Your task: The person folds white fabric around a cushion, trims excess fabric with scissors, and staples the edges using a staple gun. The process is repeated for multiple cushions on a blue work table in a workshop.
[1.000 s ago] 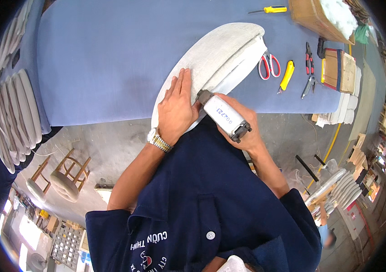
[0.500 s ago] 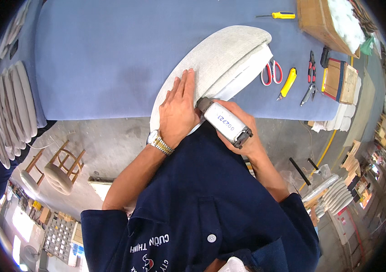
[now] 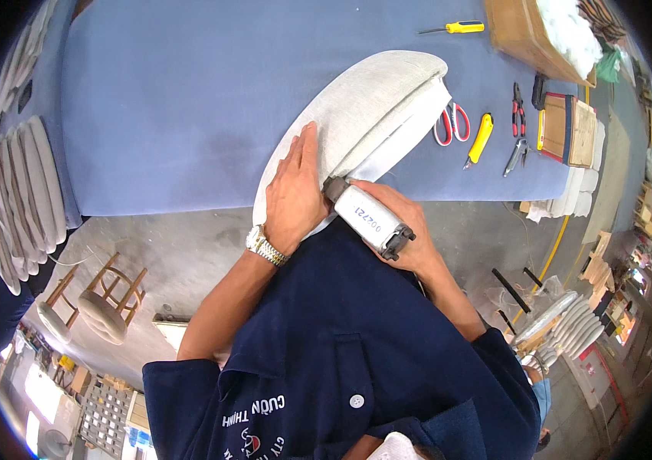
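Observation:
A light grey fabric-covered cushion (image 3: 376, 88), long and curved, lies tilted across the near edge of the blue table. My left hand (image 3: 295, 192) rests flat on its near left part, fingers stretched out together. In my right hand (image 3: 406, 222) is a staple gun (image 3: 368, 217) with a pale body and dark ends. The gun's nose meets the cushion's inner edge, right beside my left hand. A strip of white material (image 3: 402, 134) shows along that edge. The exact contact point and the fingers under the gun are hidden.
On the blue table (image 3: 173, 100), right of the cushion, lie red-handled scissors (image 3: 451, 124), a yellow utility knife (image 3: 480, 140), pliers (image 3: 518, 111) and a screwdriver (image 3: 464, 27). A box of white stuffing (image 3: 525, 38) stands far right. Stacked grey cushions (image 3: 27, 184) and stools (image 3: 108, 310) are left.
The staple gun and my right hand have shifted slightly down and left along the cushion's edge. My left hand stays flat on the cushion. The whole view has moved a little.

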Motion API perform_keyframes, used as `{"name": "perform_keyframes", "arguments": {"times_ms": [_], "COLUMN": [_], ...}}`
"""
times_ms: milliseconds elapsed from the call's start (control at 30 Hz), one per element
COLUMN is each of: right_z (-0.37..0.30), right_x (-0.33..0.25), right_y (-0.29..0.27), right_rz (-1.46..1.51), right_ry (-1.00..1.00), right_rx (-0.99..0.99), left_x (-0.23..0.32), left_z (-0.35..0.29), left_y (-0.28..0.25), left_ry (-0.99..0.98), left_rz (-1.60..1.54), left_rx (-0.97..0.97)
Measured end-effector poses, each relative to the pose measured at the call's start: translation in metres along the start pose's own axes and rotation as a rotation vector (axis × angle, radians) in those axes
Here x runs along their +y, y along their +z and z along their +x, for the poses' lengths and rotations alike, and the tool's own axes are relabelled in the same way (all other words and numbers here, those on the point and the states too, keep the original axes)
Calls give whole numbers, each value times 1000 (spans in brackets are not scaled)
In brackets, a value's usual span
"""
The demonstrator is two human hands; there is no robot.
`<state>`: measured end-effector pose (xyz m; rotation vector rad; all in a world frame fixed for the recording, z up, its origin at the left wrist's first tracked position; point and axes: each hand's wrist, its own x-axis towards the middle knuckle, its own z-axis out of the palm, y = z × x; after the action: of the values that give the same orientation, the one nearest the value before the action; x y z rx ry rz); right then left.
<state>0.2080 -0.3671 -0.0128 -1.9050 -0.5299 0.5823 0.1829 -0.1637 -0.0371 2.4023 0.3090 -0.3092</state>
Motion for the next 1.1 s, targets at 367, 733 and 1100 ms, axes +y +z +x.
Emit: {"name": "perform_keyframes", "arguments": {"times_ms": [367,733,1100], "right_z": [13,14,12], "right_x": [-5,-3,1], "right_y": [5,11,7], "right_rz": [24,-40,-33], "right_ry": [11,-26,-22], "right_rx": [-3,38,16], "left_x": [-6,-109,-61], "left_z": [8,24,-24], "left_y": [-6,11,1], "left_ry": [138,-34,181], "left_rz": [-38,-644,-322], "left_rx": [-50,-400,-159]}}
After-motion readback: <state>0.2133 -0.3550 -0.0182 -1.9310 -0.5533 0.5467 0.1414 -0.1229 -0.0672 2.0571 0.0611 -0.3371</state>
